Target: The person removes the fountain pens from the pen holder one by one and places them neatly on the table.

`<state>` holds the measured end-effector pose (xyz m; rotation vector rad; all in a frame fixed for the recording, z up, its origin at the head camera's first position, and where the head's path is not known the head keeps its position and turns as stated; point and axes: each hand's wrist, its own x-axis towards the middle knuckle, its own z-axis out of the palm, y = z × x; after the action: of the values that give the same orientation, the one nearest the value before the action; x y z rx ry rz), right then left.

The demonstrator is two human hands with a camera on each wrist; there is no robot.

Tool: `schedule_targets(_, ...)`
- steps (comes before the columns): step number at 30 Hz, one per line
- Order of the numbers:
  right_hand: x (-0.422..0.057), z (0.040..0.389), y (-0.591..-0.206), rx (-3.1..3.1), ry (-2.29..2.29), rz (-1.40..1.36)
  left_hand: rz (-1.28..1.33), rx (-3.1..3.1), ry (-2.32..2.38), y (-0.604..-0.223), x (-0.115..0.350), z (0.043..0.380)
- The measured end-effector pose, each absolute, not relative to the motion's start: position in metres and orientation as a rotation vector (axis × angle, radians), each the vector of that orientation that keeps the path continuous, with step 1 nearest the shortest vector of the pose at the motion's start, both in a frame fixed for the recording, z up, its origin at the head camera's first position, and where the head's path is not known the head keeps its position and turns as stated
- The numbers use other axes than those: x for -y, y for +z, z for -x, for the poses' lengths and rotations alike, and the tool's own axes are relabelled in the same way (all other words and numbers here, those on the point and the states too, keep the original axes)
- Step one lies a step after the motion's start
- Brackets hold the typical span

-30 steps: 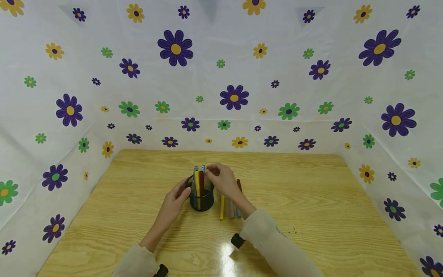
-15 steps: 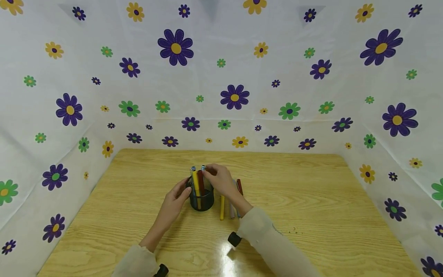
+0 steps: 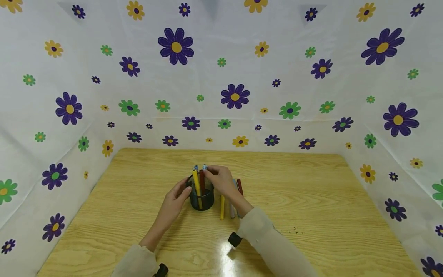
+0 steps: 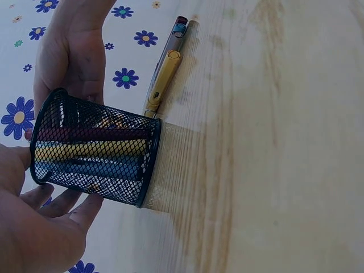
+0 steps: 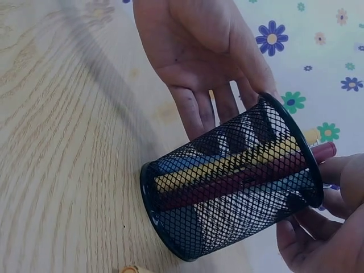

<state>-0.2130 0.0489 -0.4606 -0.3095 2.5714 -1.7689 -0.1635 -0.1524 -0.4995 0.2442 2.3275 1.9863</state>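
Observation:
My left hand (image 3: 173, 201) holds the black mesh pen cup (image 3: 202, 203), its fingers and thumb around the left side. The cup stands upright on the table. Inside it lean a yellow marker (image 3: 195, 180), a dark red marker (image 3: 202, 180) and others with light blue tops (image 3: 204, 167). At the right of the rim, my right hand (image 3: 224, 181) pinches at the marker tops. The right wrist view has its thumb against the end of the dark red marker (image 5: 325, 151); the other fingertips are partly hidden behind the cup.
Loose markers lie right of the cup, partly under my right forearm: a yellow one (image 3: 222, 207), a greyish one (image 3: 232, 210) and a dark red one (image 3: 240, 186). A flower-patterned white cloth (image 3: 256, 130) borders the wooden table (image 3: 294, 184) behind and at the sides.
The markers in the cup tilt slightly left, then back right, together with small shifts of my right hand. My left hand and the cup stay almost still.

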Motion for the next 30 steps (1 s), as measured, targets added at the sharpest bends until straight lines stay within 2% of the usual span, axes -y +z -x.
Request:
schedule_targets(13,-0.066,0.203,-0.453,-2.512,-1.977,0.279,-0.217,-2.331,1.969,-0.497,0.152,0.161)
schedule_targets(30,-0.096,0.201,-0.445,-2.272,-2.335,0.371,-0.217,-2.312,1.961,-0.496,0.151,0.163)
